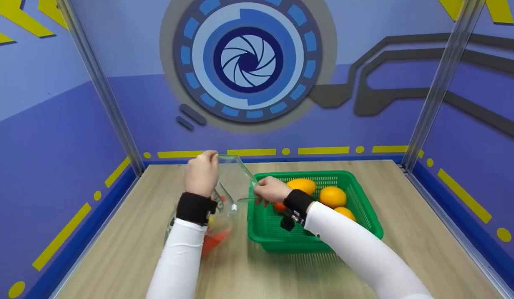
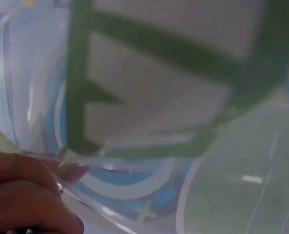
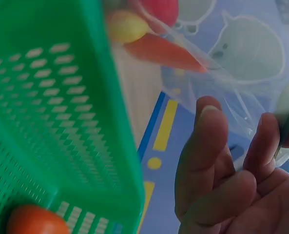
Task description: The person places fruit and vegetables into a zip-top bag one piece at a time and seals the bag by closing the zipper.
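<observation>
Left hand and right hand pinch a clear bag — contents blurred, part-hidden by left sleeve. Basket at the bag's four o'clock; right sleeve obscures some fruit.

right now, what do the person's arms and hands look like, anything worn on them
Both the left hand and the right hand are bare, with no gloves. Both arms have long, plain white sleeves. Around each wrist is a wide black band; the right one carries a small black fitting on its side. No cables are visible.
</observation>
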The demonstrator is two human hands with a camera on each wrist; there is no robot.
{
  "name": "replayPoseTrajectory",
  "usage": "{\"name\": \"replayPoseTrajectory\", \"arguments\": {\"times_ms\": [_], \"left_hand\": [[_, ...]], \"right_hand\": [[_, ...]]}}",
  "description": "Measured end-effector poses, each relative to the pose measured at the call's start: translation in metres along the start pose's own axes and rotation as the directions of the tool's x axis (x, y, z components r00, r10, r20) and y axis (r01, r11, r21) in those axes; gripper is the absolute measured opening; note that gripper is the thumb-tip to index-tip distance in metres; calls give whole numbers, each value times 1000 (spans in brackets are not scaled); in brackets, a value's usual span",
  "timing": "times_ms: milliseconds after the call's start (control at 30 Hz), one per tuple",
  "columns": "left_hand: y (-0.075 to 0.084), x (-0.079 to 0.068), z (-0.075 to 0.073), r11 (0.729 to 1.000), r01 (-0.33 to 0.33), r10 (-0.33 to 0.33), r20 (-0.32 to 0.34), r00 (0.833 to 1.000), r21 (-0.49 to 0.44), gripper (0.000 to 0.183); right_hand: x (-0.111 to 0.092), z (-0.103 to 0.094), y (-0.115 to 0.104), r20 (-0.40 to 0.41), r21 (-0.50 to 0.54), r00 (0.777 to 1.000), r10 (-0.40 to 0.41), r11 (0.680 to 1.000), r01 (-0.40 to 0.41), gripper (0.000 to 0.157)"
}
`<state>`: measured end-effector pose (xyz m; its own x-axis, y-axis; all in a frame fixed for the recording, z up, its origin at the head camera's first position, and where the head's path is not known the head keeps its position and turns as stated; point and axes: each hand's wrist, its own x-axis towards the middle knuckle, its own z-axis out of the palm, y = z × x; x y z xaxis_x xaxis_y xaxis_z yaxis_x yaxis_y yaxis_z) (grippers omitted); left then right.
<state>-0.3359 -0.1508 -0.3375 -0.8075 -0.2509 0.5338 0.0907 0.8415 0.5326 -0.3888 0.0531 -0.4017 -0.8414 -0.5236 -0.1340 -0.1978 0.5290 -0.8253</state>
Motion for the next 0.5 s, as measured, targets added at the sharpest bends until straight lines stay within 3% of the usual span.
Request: {"name": "replayPoseTrajectory", "arguments": {"times_ms": [200,333,500], "left_hand": [[9,-12,21,1000,4,-3,54,999,-7,29],[13,-20,31,999,-40,40,34,999,23,24],[16,-27,40,997,-76,76,3,997,-3,18]], "right_hand": [[-7,-11,22,24,-71,999,22,997,-20,33],[-12,-12,34,41,-68,997,72,995,-69,30],[-15,-15,40,62,-104,993,102,990,-95,27]]}}
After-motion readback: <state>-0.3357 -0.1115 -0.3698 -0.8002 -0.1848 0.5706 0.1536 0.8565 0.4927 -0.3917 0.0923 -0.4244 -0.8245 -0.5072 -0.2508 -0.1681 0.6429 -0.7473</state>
